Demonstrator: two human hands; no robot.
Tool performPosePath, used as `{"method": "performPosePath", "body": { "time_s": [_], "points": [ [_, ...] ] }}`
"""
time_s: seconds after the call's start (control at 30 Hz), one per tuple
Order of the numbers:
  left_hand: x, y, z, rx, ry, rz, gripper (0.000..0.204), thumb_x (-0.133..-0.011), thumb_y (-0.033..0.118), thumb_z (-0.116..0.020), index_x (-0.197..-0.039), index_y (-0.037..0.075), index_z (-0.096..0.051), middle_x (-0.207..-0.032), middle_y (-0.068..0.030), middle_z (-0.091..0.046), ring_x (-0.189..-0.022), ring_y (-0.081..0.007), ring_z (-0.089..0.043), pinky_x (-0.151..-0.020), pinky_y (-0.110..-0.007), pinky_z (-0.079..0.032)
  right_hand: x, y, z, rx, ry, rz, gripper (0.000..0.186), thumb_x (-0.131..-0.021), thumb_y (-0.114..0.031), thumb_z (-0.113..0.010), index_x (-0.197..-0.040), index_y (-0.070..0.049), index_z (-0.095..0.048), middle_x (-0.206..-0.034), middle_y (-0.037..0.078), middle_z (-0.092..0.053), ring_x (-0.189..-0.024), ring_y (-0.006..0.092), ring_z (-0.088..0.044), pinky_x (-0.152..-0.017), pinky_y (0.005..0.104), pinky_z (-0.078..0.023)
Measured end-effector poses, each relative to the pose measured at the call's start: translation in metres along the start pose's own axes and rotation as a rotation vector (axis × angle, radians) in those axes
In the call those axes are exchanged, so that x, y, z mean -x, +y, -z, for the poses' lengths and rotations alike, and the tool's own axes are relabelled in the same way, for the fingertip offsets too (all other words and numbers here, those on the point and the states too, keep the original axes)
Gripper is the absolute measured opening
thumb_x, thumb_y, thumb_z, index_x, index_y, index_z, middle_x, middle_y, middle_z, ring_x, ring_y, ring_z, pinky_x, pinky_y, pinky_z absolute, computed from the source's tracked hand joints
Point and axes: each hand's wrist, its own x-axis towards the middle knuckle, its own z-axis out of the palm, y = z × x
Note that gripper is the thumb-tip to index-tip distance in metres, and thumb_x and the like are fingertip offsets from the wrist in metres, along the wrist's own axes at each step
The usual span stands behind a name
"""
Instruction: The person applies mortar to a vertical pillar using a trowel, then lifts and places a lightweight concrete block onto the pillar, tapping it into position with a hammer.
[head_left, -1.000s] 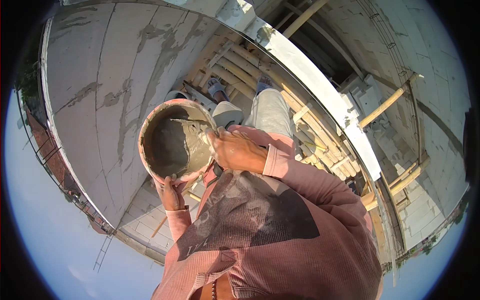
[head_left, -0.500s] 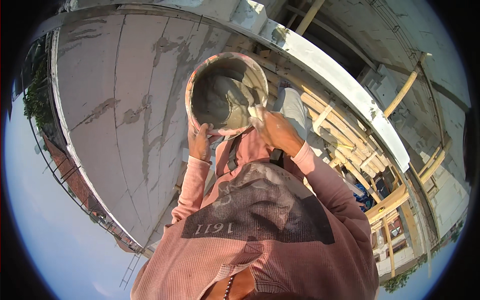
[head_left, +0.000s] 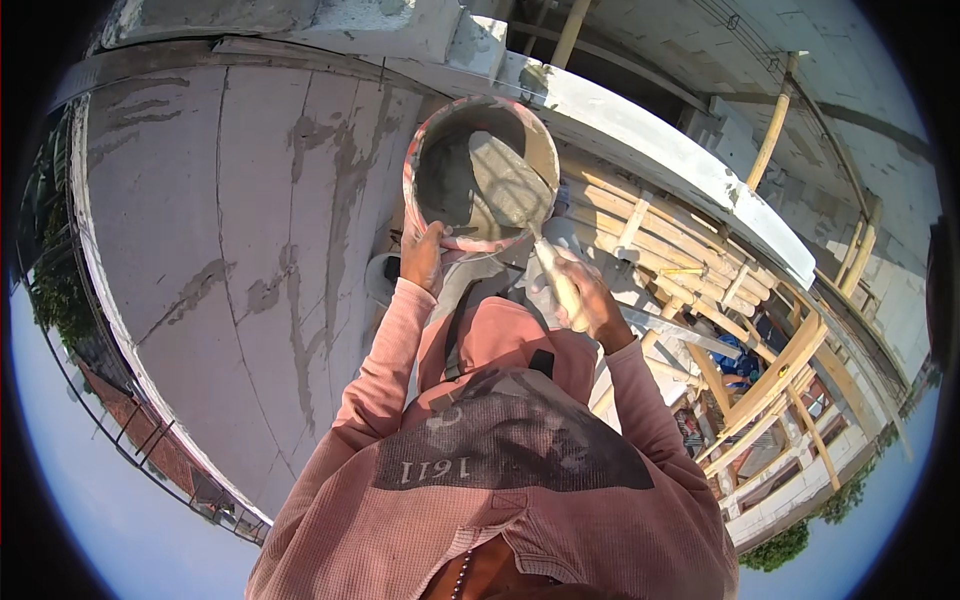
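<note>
A round bucket (head_left: 412, 190) with a reddish, mortar-smeared rim hangs in front of me, tilted so that the grey wet mortar (head_left: 445, 185) inside shows. My left hand (head_left: 422, 258) grips its near left rim, thumb over the edge. In my right hand (head_left: 588, 295) is the pale handle of a trowel (head_left: 508, 182), fingers wrapped round it. The blade is coated in mortar and lies over the bucket's opening, its tip toward the far wall. Whether the blade touches the mortar beneath it I cannot tell.
A grey panelled wall (head_left: 170, 240) streaked with mortar stands on the left. At right, bamboo poles (head_left: 660, 235) form a platform, with a white block ledge (head_left: 650, 145) beyond it. A wooden post (head_left: 770, 150) rises at the far right. Below lies a blue object (head_left: 735, 365).
The trowel blade has come up out of the mortar into plain sight. My right hand has drawn back toward me and right, while the bucket has shifted slightly right in view.
</note>
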Motion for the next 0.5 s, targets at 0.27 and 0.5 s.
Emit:
{"method": "performPosePath", "body": {
  "time_s": [0.27,0.5],
  "points": [
    [-0.024,-0.015,0.052,0.023,0.093,0.009,0.018,-0.086,0.006,-0.058,-0.101,0.003,-0.049,-0.088,-0.0092,-0.058,-0.069,-0.0212,-0.066,-0.065,-0.038,-0.063,-0.036,0.034,-0.015,-0.491,0.225,-0.232,0.05,-0.098,-0.032,-0.055,-0.14,-0.005,-0.051,-0.087,0.006,-0.062,-0.06,0.0123,-0.056,-0.047,0.0275,-0.044],
    [-0.016,-0.035,0.122,-0.068,0.249,0.093,0.019,-0.091,0.01,-0.06,-0.105,-0.001,-0.055,-0.094,-0.0107,-0.062,-0.075,-0.0221,-0.068,-0.069,-0.036,-0.063,-0.164,0.043,-0.03,0.179,0.421,0.093,0.058,-0.096,-0.028,-0.062,-0.147,-0.009,-0.042,-0.106,0.017,-0.059,-0.075,0.028,-0.066,-0.06,0.039,-0.055]
  ]
}}
